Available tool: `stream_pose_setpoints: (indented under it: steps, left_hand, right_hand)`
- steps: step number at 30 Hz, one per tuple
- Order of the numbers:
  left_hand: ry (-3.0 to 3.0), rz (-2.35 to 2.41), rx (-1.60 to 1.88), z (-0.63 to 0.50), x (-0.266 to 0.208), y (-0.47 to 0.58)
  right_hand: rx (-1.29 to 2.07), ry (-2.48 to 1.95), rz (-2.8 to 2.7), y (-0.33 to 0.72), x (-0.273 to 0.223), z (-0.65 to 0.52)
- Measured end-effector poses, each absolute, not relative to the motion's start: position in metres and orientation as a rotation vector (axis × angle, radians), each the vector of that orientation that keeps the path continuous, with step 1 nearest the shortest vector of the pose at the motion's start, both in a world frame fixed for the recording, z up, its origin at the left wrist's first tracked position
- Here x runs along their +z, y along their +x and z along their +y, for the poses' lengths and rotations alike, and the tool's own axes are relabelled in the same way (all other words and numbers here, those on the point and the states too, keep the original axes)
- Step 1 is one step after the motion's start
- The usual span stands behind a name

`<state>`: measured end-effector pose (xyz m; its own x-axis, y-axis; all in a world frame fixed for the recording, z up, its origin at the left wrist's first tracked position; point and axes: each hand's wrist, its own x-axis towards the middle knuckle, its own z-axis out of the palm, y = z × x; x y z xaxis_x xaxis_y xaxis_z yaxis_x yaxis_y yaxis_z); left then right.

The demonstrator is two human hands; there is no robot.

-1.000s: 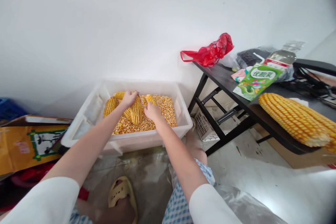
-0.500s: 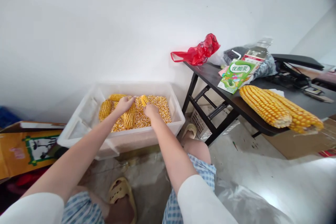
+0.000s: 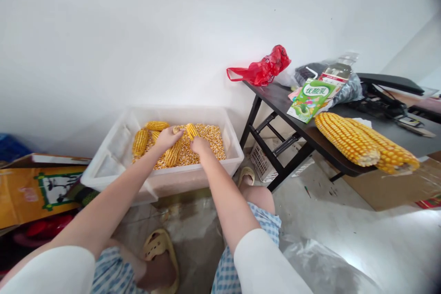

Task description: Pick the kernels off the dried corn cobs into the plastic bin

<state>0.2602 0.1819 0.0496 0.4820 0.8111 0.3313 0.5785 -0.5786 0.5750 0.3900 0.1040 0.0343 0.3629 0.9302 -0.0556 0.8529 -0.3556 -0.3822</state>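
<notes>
Right hand (image 3: 199,144): fingers curled in firmly around the lower end of a small yellow corn ear (image 3: 191,132), its upper part tilted up clear of the grip. The ear is over the translucent plastic bin (image 3: 186,179), above the loose corn kernels (image 3: 214,143).

Left hand (image 3: 168,138): just beside it, fingers bent, with a pale stub (image 3: 176,129) showing at the fingertips. Cannot tell from where I stand whether it grips this or merely rests on it, nor whether the stub belongs to the larger corn ear (image 3: 172,154) lying just below the hand. Two more ears lie at the bin's left: an upright-lying one (image 3: 140,142) and a crosswise one (image 3: 157,126).

Handling, my estimate: the held ear looks dry, so probably light for its bulk and stiff, with no give along the core. Kernel rows should offer a ridged, fairly sure hold, though the surface may be slick and loosened kernels could roll under the fingers. Best hold: wrapped around the thick end, thumb along the rows. The cob should tolerate hard pressure; the kernels are the part likely to break away.
</notes>
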Motion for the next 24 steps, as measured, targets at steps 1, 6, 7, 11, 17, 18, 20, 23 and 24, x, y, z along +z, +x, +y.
stream_pose_setpoints:
  steps: [1,6,7,11,17,18,20,23,24]
  left_hand:
    - [2.354,1.144,0.836,0.182,0.049,0.260]
    - [2.222,0.874,0.808,0.187,0.048,0.265]
    - [2.182,0.847,0.796,0.187,0.049,0.267]
    - [2.059,0.885,0.755,0.183,0.055,0.271]
    - [2.029,0.924,0.790,0.182,0.054,0.269]
    - [2.042,0.922,0.790,0.183,0.053,0.268]
    - [2.069,0.907,0.792,0.185,0.050,0.267]
    - [2.122,0.938,0.819,0.187,0.045,0.266]
    - [2.157,0.971,0.825,0.187,0.044,0.265]
  right_hand:
    - [0.376,-2.331,-1.580,0.389,0.036,0.104]
    - [0.416,-2.215,-1.586,0.385,0.042,0.109]
    - [0.423,-2.183,-1.600,0.385,0.042,0.110]
    - [0.390,-2.039,-1.682,0.384,0.041,0.113]
    - [0.346,-1.951,-1.712,0.383,0.040,0.108]
    - [0.338,-1.948,-1.711,0.382,0.040,0.108]
    - [0.342,-1.963,-1.710,0.382,0.040,0.107]
    - [0.374,-2.002,-1.733,0.381,0.041,0.108]
    - [0.382,-2.013,-1.743,0.380,0.041,0.109]
